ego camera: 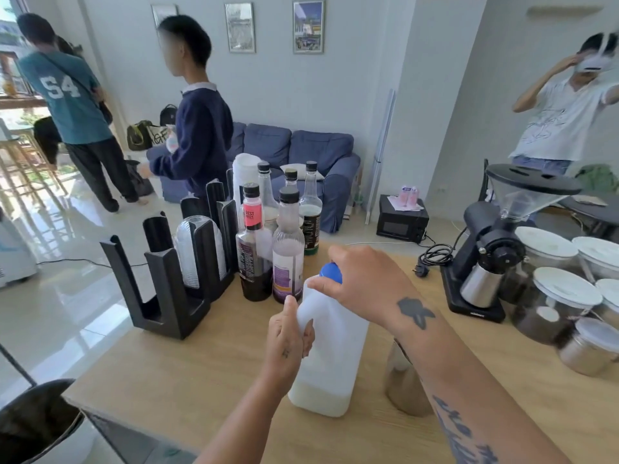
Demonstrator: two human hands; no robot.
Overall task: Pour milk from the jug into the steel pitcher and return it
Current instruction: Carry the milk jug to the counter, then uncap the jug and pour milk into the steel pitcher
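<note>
Hiding behind the right forearm, the steel pitcher (403, 386) shows only its left flank and base, so its inside can't be read. Right hand (365, 283) sits on top of the milk jug (330, 356), fingers pinched around the blue cap (331, 272), most of that cap covered. Left hand (289, 336) is wrapped tight round the jug's handle. Jug stands on the wooden counter (207, 373), pitcher just right of it; only a shallow band of milk lies at the jug's bottom. Beyond the grip, syrup bottles (268, 249) cluster, one dark, one pale. Left of them, a black rack (174, 283) holds clear lids. Far right of the grip, a coffee grinder (495, 249) and lidded jars (556, 303), blurred. Farther back: three people, a blue sofa (301, 155), and a glossy tiled floor.
</note>
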